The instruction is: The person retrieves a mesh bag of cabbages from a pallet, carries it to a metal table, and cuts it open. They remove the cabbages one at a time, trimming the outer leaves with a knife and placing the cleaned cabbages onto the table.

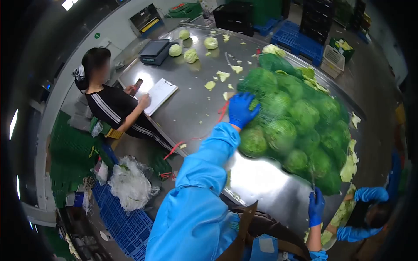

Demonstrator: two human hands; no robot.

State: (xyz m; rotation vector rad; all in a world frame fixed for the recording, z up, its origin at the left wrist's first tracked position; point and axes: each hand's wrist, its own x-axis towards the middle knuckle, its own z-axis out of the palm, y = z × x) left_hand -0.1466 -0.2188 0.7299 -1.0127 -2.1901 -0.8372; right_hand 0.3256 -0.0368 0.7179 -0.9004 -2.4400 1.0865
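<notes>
A big green mesh bag (300, 114) packed with several cabbages lies on the steel table. My left hand (242, 109), in a blue glove, grips the bag's near left end, fingers curled over the netting. A red string (223, 112) trails from beside that hand along the table. At the bag's lower right is my right hand (316, 208), also gloved in blue. It is closed around what looks like a knife (312, 177), whose thin blade points up against the netting. The handle is hidden in my fist.
On the left, a person (106, 98) holds a phone and writes on a clipboard (161, 96). Loose cabbages (190, 55) sit near a scale (153, 52). Leaf scraps dot the steel table (191, 89). Another person (368, 213) handles leaves at right. Blue pallets (300, 41) stand behind.
</notes>
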